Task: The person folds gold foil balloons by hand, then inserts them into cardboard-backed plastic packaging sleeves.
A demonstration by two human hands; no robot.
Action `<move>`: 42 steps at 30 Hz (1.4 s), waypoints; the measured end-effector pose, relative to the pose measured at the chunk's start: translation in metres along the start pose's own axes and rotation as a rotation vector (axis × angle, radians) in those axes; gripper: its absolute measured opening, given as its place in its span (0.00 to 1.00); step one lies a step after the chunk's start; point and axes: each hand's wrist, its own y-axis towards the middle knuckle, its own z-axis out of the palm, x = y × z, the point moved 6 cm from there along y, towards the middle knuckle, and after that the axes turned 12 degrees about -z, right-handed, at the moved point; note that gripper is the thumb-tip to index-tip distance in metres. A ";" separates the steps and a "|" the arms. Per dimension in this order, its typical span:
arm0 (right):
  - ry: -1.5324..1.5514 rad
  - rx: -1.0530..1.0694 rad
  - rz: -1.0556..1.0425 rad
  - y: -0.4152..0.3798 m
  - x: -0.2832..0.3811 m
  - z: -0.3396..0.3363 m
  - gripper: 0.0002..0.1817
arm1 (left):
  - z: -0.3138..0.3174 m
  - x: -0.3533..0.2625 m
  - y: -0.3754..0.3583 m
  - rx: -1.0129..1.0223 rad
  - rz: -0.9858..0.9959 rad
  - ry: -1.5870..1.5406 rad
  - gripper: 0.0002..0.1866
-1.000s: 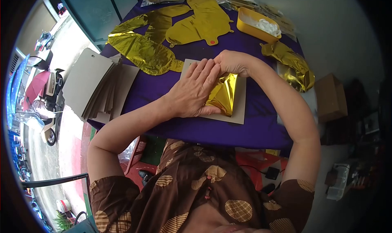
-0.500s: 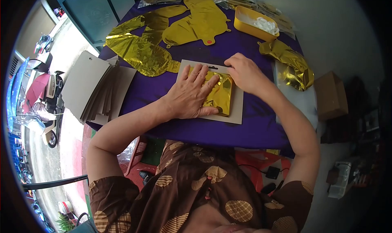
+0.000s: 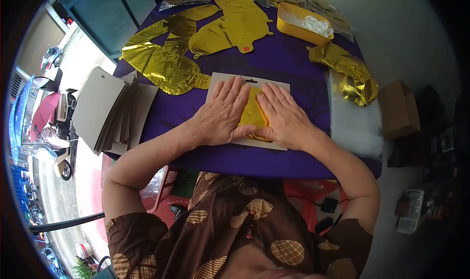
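A gold foil balloon (image 3: 253,111), folded into a flat packet, lies on a pale card (image 3: 280,87) that has a hang slot at its far edge. My left hand (image 3: 223,110) is flat over the left side of the packet, fingers stretched out. Over the right side lies my right hand (image 3: 286,115), likewise flat with straight fingers. The thumbs come close together near the card's front edge. Much of the packet and card is hidden under both palms. Neither hand is wrapped round anything.
Beyond the card, flat gold foil balloons (image 3: 230,27) lie on the purple cloth (image 3: 181,127). A stack of cards (image 3: 110,112) is at left. At right are a yellow tub (image 3: 298,29) with white contents, a crumpled gold balloon (image 3: 350,76), clear plastic sleeves (image 3: 355,127) and a cardboard box (image 3: 399,110).
My right hand has moved from the card's far right corner down onto the packet and flattened out. My left hand stays on the packet's left side.
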 end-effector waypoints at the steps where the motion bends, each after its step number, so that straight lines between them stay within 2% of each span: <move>1: 0.003 0.018 0.003 0.000 0.000 -0.001 0.48 | 0.002 0.003 0.000 0.033 0.009 -0.003 0.53; 6: 0.022 0.039 0.005 0.000 0.001 0.000 0.51 | -0.011 0.004 0.000 0.103 0.071 0.115 0.54; 18: 0.085 0.102 -0.001 -0.003 -0.002 0.000 0.61 | -0.009 0.006 -0.002 0.034 0.081 0.117 0.56; 21: 0.313 0.023 0.032 -0.007 -0.015 -0.006 0.55 | -0.009 0.005 -0.002 0.028 0.093 0.170 0.56; 24: 0.507 -0.272 0.073 -0.023 -0.012 -0.046 0.45 | -0.007 0.005 -0.002 0.026 0.090 0.174 0.56; 25: 0.437 -0.416 0.052 -0.030 -0.001 -0.062 0.32 | -0.007 0.006 -0.003 0.016 0.093 0.179 0.56; 28: 1.058 -0.336 0.146 -0.062 0.029 -0.066 0.24 | -0.005 0.006 -0.004 -0.001 0.097 0.189 0.56; 30: 1.238 -0.344 0.100 -0.072 0.065 -0.070 0.19 | -0.004 0.004 -0.003 0.003 0.088 0.183 0.56; 32: 1.430 -0.212 0.142 -0.085 0.091 -0.058 0.18 | -0.002 -0.001 -0.007 -0.015 0.060 0.176 0.56; 34: 1.502 0.002 0.269 -0.098 0.114 -0.031 0.19 | -0.001 -0.011 -0.014 -0.026 0.037 0.169 0.56; 36: 1.534 0.031 0.328 -0.111 0.128 0.005 0.22 | 0.001 -0.028 -0.024 -0.026 0.020 0.159 0.55; 39: 1.615 -0.288 0.420 -0.120 0.140 0.042 0.25 | 0.005 -0.064 -0.044 -0.014 -0.003 0.103 0.55; 42: 1.867 -0.793 0.410 -0.122 0.145 0.059 0.29 | 0.007 -0.102 -0.063 0.030 -0.015 0.072 0.55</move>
